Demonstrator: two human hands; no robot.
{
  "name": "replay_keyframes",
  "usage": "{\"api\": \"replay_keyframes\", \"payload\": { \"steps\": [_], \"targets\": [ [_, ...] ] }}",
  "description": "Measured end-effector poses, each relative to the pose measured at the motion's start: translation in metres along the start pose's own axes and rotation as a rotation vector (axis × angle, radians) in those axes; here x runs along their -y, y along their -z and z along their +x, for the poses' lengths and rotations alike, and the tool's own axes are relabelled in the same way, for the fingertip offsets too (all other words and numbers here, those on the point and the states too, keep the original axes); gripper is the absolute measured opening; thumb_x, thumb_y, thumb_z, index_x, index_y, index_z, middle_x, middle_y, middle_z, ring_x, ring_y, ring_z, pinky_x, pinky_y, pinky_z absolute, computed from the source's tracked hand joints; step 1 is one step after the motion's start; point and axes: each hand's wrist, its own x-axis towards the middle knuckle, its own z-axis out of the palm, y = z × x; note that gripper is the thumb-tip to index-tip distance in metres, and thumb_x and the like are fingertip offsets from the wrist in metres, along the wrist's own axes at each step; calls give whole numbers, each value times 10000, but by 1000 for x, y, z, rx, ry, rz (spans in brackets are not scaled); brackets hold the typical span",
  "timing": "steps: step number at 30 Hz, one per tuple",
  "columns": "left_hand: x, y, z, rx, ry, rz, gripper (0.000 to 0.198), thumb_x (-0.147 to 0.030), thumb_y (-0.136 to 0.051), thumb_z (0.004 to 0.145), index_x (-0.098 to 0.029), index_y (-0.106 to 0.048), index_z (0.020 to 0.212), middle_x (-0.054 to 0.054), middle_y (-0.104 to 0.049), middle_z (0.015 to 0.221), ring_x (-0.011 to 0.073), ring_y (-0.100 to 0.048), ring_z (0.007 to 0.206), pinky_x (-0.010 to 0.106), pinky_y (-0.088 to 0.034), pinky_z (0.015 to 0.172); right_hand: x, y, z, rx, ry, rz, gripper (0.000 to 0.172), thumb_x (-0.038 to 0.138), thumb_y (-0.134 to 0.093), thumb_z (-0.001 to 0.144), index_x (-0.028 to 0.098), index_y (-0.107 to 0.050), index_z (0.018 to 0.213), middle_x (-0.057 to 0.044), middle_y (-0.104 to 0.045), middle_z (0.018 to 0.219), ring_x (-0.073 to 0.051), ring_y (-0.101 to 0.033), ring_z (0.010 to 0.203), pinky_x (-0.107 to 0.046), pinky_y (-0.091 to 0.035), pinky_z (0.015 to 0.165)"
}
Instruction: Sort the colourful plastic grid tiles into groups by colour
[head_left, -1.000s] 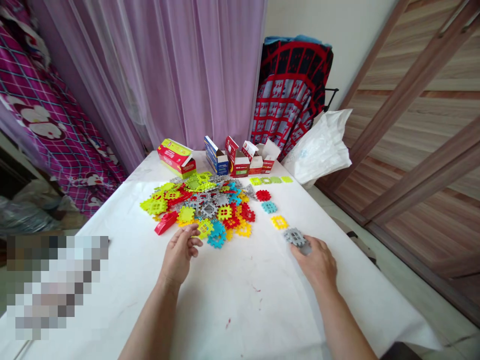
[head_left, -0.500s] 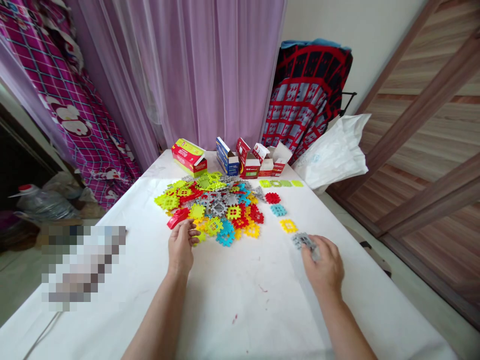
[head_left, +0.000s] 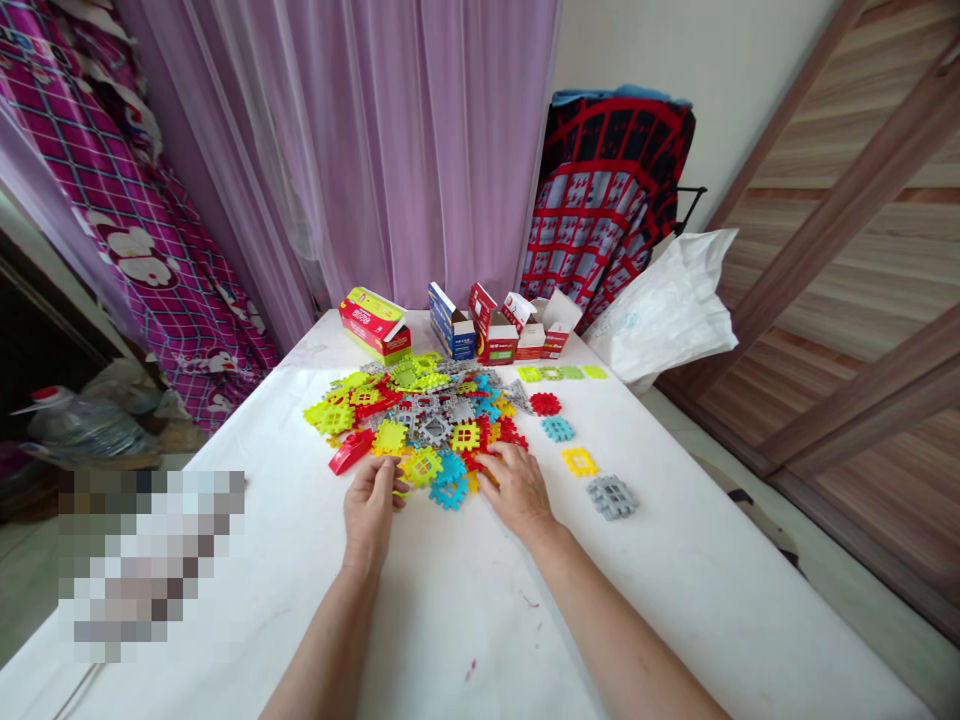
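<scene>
In the head view, a heap of flat plastic tiles (head_left: 424, 425) is seen at the centre of the frame on a white table (head_left: 465, 610); the tiles are square, notched along the edges and pierced with window-like holes, in yellow-green, red, blue, grey and yellow. The left hand (head_left: 369, 505) is laid palm down at the lower left edge of the heap, its fingers curled loosely together onto a yellow-green tile. The right hand (head_left: 517, 487) is rested at the lower right edge, fingers slightly spread over red and yellow tiles; whether a tile is gripped cannot be told. To the right, single tiles are laid apart: red (head_left: 544, 404), blue (head_left: 558, 429), yellow (head_left: 580, 461) and a grey tile (head_left: 612, 496). Small cartons (head_left: 495, 330) are stood behind the heap.
</scene>
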Motion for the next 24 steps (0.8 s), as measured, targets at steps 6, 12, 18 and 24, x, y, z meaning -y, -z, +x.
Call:
{"api": "replay_keyframes", "payload": {
  "steps": [6, 12, 18, 24],
  "targets": [
    [2, -5, -4, 83, -43, 47, 367, -523, -689, 701, -172, -652, 801, -21, -594, 641, 96, -558, 507, 181, -415, 398, -6, 6, -4, -162, -17, 131, 188, 268, -575, 882, 243, -716, 1004, -80, -638, 1032, -229, -568, 968, -373, -462, 859],
    [6, -12, -15, 244, 21, 117, 390, -528, -713, 668, -174, -672, 826, 1, -637, 666, 105, -570, 506, 178, -410, 366, 1, 12, -8, -238, -361, 750, 256, 383, -555, 861, 197, -662, 999, -33, -657, 795, -164, -599, 709, -302, -508, 682],
    [4, -19, -24, 381, 130, 183, 432, -554, -713, 632, -175, -687, 837, -2, -647, 586, 94, -515, 401, 177, -345, 309, 16, 8, -11, -74, -563, 1234, 300, 445, -669, 760, 194, -580, 897, 37, -572, 650, -88, -469, 514, -203, -392, 468],
    [0, -22, -28, 442, 218, 190, 413, -549, -721, 624, -187, -663, 813, -62, -534, 393, 72, -408, 284, 170, -253, 295, 23, 11, -9, -34, -518, 1222, 273, 442, -666, 747, 202, -572, 839, 34, -568, 651, -94, -475, 538, -198, -377, 461]
  ]
}}
